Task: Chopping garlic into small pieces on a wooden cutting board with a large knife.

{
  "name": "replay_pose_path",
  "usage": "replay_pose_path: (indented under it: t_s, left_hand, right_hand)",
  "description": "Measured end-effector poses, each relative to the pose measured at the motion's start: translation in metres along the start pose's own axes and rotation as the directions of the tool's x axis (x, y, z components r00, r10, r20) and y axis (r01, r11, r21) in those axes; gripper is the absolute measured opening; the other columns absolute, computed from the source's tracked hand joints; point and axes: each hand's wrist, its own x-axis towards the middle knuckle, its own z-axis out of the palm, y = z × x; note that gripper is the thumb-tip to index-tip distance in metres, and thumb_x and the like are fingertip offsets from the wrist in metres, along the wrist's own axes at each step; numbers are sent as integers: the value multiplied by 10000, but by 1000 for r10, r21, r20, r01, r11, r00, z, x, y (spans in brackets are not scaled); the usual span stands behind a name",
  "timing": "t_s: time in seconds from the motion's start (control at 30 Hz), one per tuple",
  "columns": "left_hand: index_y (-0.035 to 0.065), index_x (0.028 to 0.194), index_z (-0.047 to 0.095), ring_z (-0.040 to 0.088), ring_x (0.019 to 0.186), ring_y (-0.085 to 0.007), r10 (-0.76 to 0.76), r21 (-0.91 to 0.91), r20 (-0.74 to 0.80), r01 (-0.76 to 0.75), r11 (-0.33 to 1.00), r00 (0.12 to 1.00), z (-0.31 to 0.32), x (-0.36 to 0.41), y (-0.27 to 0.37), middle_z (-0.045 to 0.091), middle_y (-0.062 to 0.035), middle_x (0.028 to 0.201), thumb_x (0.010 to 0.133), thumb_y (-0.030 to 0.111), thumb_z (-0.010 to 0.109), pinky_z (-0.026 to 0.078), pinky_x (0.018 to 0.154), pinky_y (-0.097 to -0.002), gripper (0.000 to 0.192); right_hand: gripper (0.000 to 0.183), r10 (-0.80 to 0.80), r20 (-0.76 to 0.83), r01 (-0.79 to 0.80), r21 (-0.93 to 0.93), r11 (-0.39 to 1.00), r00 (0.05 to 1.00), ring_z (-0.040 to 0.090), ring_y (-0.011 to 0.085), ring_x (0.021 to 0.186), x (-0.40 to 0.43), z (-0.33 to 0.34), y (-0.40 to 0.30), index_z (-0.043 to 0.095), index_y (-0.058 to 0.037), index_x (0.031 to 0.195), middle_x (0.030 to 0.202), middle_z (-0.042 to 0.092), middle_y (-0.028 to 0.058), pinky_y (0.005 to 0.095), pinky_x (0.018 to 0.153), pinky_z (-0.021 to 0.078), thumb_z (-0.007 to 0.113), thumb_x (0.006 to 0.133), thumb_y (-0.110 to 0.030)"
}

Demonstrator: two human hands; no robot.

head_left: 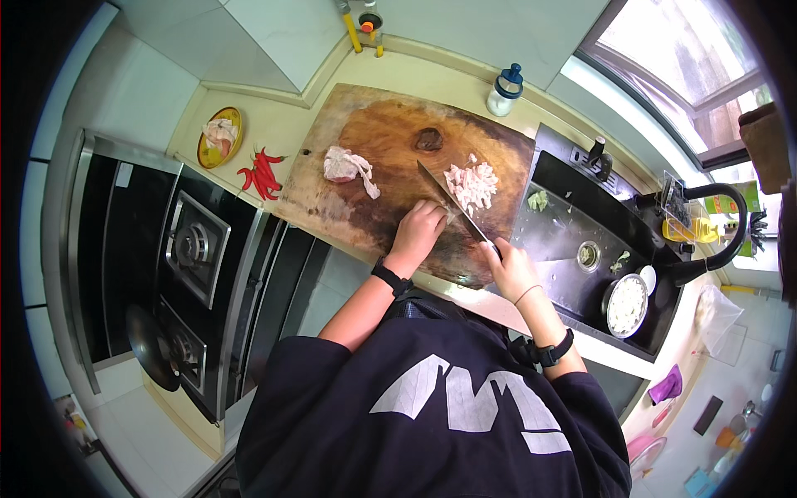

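My right hand (512, 269) grips the handle of a kitchen knife (451, 200), its long blade slanting up and left over a wooden cutting board (380, 134). Close to the blade's left side, my left hand (423, 224) has its fingers curled down on a small piece of pale meat (451, 215), mostly hidden by the fingertips. Diced pale raw meat (473, 183) lies in a heap to the right of the knife. On the board's left part rests a larger piece of raw meat with skin (345, 168).
Red chili peppers (261, 174) and a yellow plate (205, 155) of raw meat are left of the board. Behind it stands a blue-lidded jar (505, 90). At right, a black sink (554, 230) holds a bowl of white pieces (626, 306). A gas stove (193, 249) with a wok (149, 348) is at left.
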Motion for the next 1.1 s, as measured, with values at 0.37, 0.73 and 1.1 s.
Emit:
replay_pose_path:
  t_s: [0.37,0.73,1.1]
  left_hand:
    - [32,818,653,599,892,-266,46,27,-6,-46,999,999,-1,-3,-3,619,-73,868,810,70,636,534,748,-384,42]
    - [20,868,634,604,918,-294,58,-21,-9,-58,998,998,-3,-8,-3,625,-97,918,798,70,677,524,784,-387,96]
    - [14,947,575,549,940,-354,-69,33,54,67,997,996,5,5,-3,582,-158,930,705,97,748,478,847,-431,309]
  right_hand:
    - [471,-43,33,45,-91,995,999,627,474,820,21,13,-15,573,-27,892,801,648,282,537,744,496,451,991,-471]
    - [506,24,-9,-22,150,988,1000,614,482,906,41,20,-3,619,-17,928,867,651,292,528,800,475,449,987,-491]
    - [498,24,-35,-22,68,997,999,627,473,887,42,24,-12,613,-29,931,856,657,290,535,798,488,438,990,-491]
